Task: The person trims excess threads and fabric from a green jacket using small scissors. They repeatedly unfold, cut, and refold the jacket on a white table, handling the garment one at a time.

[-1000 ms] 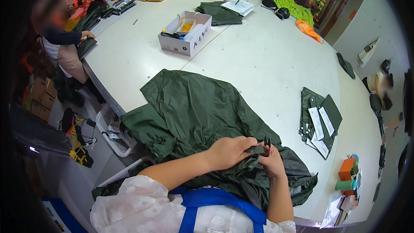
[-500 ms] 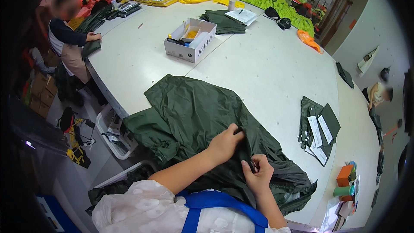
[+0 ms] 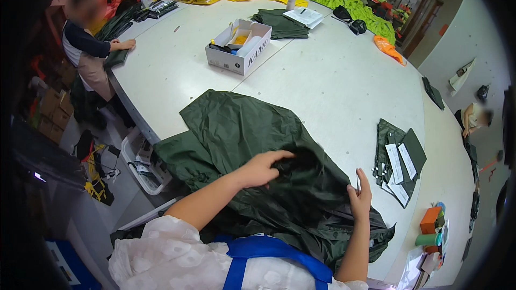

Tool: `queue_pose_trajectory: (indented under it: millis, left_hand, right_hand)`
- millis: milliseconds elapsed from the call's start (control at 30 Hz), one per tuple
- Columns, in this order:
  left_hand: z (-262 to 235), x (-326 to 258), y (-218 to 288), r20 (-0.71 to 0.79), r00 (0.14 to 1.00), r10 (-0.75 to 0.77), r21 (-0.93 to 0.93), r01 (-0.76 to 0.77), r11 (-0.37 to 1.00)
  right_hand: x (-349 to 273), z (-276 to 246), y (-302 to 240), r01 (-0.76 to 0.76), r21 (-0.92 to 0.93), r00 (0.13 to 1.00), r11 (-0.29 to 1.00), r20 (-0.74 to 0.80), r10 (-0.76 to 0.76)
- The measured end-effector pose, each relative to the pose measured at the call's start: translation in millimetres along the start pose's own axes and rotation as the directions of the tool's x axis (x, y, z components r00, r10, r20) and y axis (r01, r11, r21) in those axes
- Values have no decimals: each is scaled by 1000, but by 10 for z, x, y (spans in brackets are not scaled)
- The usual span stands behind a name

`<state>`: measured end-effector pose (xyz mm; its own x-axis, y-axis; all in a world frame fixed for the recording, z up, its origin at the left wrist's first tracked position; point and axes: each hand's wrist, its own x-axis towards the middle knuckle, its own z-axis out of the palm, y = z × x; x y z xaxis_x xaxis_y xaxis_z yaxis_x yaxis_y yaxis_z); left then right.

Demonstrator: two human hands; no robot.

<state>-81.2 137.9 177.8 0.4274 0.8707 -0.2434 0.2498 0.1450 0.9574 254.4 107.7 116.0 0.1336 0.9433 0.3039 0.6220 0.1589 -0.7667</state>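
Dark green garment (image 3: 242,145) spread on white desk (image 3: 333,80), near edge. Hands have separated since a second ago: left hand (image 3: 263,167) now clenched on bunched fabric mid-garment, right hand (image 3: 360,200) drawn right, open, fingers up. Looks like re-gripping. Cardboard box (image 3: 239,48) well beyond garment.

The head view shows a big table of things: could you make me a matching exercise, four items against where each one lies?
Items:
1. dark green garment
2. white cardboard box
3. orange cloth
4. folded green pieces with white tags

Places:
A. far right side of the white table, near its edge
B. nearest the person, under the left hand and right hand
C. right of the garment, lying apart from it
D. middle of the far half of the table, open-topped

Pairs: 1-B, 2-D, 3-A, 4-C
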Motion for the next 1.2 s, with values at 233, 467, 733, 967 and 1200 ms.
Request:
queue_pose_trajectory:
  millis: [233, 467, 733, 967, 1200]
  left_hand:
    - [-298, 451, -243, -106, 982, -154, -257, 122, 959]
    - [-124, 1066, -476, -209, 972, 106, 144, -77, 987]
    - [374, 1744, -1082, -11, 992, 127, 646, -90, 758]
    - [-681, 1560, -609, -406, 913, 47, -80, -87, 993]
    - [-341, -426, -1219, -138, 887, -441, 841, 340, 420]
  right_hand:
    - [-108, -252, 988, -219, -221, 930, 950, 249, 272]
    - [261, -362, 370, -139, -193, 961, 971, 209, 179]
    - [-60, -308, 182, -53, -250, 921, 967, 362, 144]
    - [332, -1770, 2521, -271, 484, 866, 832, -254, 430]
    - [84, -227, 288, -242, -197, 901, 950, -408, 145]
